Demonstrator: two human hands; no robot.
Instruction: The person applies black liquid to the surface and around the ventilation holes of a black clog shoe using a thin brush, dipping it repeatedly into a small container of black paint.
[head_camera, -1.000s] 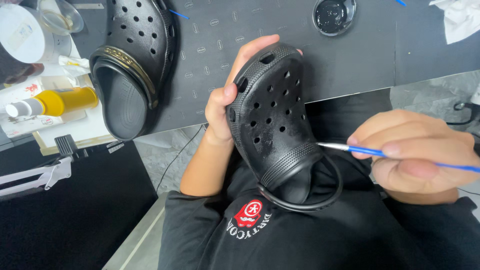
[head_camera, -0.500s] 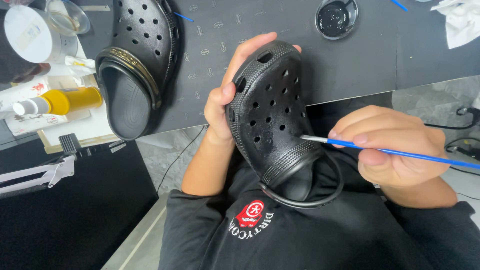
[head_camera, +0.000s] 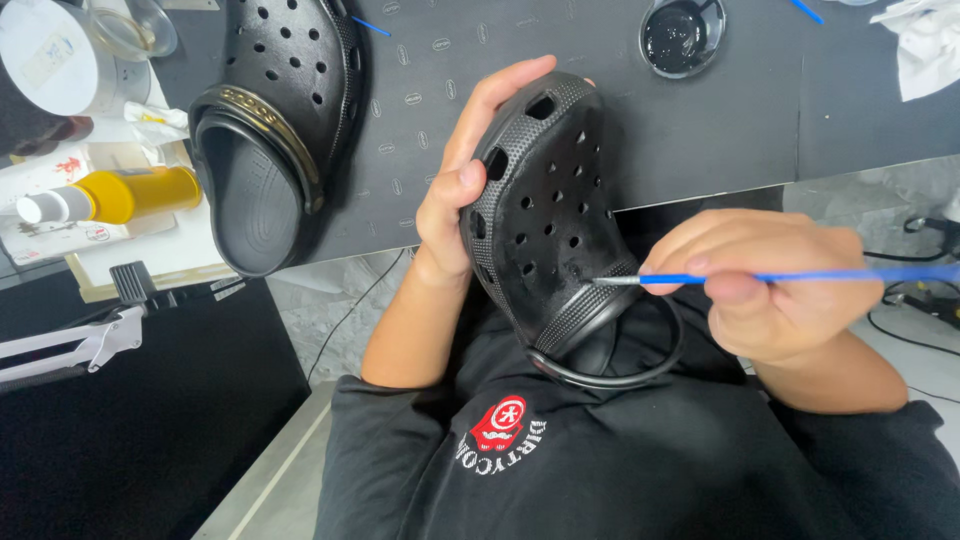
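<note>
Just off the near edge of the desk (head_camera: 700, 150), I see my left hand (head_camera: 455, 195) wrapped around the side of a black perforated clog (head_camera: 550, 220), holding it tilted over my lap. My right hand (head_camera: 770, 280) is pinched shut on a thin blue brush (head_camera: 800, 276), whose tip touches the clog near its strap. A second black clog (head_camera: 270, 120) lies on the desk to the left, with a small dish of black paint (head_camera: 682, 35) farther back.

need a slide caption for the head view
Left hand holds a black perforated foam clog while the right hand touches a thin blue-handled brush to it.
</note>
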